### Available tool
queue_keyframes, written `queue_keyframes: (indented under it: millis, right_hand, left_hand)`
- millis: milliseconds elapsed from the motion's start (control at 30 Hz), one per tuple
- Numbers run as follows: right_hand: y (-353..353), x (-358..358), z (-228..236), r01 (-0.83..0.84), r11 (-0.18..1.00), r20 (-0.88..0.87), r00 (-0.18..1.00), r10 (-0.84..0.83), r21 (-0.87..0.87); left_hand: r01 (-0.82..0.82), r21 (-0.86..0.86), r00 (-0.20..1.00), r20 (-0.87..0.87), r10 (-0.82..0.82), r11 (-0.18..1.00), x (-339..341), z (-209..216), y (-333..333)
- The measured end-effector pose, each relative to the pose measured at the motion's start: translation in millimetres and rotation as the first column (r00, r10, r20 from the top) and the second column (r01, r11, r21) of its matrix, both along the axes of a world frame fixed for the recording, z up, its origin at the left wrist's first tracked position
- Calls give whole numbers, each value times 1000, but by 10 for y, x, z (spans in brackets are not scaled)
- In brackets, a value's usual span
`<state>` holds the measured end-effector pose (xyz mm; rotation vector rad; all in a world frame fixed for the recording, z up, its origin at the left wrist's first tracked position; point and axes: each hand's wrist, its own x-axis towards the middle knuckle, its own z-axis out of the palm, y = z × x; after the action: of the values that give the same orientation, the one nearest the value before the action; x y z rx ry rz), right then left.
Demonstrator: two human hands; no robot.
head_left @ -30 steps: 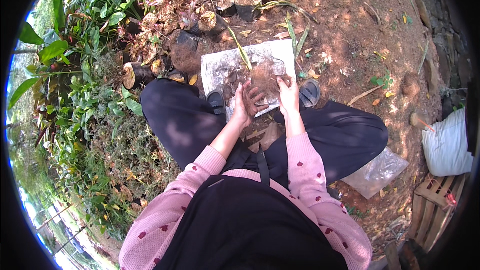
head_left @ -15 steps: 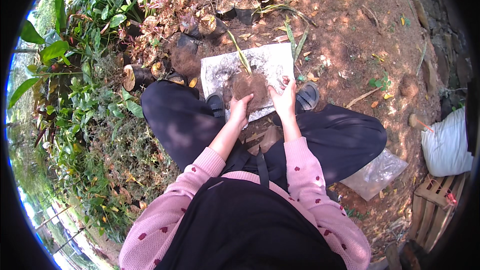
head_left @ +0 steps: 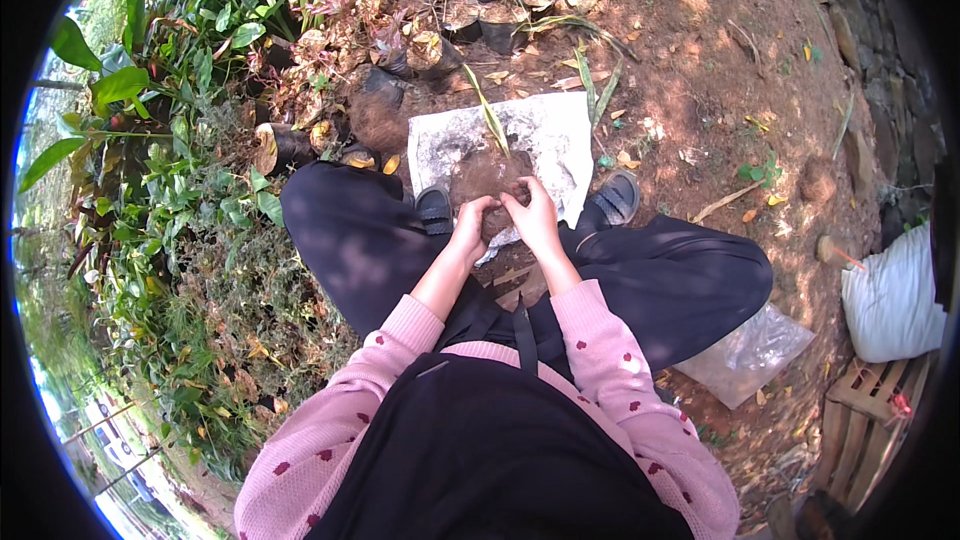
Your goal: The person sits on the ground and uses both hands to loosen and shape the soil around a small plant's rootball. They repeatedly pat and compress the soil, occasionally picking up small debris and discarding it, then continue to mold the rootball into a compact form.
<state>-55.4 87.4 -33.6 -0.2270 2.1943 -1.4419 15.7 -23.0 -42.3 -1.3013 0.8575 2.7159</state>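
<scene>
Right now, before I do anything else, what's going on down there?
Someone in a pink knit sweater holds the near side of a brown, fibrous, rounded clump with the left hand and right hand, thumbs close together. A slender green-and-yellow leaf extends from its far side. The clump is over a soil-stained white sheet between two dark sandals.

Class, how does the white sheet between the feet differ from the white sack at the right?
The white sheet lies spread out; the white sack bulges. Dark smudges mark the sheet; the sack looks cleaner. Both are mostly white.
</scene>
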Motion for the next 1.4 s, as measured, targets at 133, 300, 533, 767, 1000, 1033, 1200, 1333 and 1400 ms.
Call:
queue_keyframes:
  millis: [133, 300, 533, 767, 1000, 1033, 1200, 1333, 1400]
  right_hand:
    - [-24, 80, 36, -25, 982, -163, 985, 57, 187]
    - [-74, 32, -107, -17, 988, -116, 993, 35, 154]
    - [-111, -39, -332, 332, 914, 181, 938, -295, -233]
    - [-138, -55, -230, 506, 797, 298, 857, -421, -328]
    - [-2, -224, -376, 222, 961, 140, 970, -200, -167]
    - [1, -208, -132, 92, 993, 108, 991, -84, -76]
    - [-17, -82, -85, 105, 985, 110, 990, -90, -136]
    - [43, -119, 113, -71, 992, 243, 966, 93, -100]
    - [50, -121, 10, -113, 993, 158, 981, 115, -23]
  left_hand:
    - [-52, 192, 998, -21, 57, 980, 52, 334, -11]
    - [193, 9, 979, -68, -192, 981, 301, 79, -24]
    - [169, -92, 973, -143, -180, 981, 361, -73, -87]
    - [-39, -34, 984, -177, 32, 999, 332, 96, -84]
    - [57, -45, 962, -264, -67, 997, 338, -60, -89]
    - [60, 49, 960, -276, -44, 997, 351, -17, -88]
    - [198, -124, 955, -199, -220, 972, 291, 143, 6]
    - [248, -287, 937, -171, -304, 925, 283, -30, 33]
    - [211, -276, 953, -155, -260, 938, 266, -90, 65]
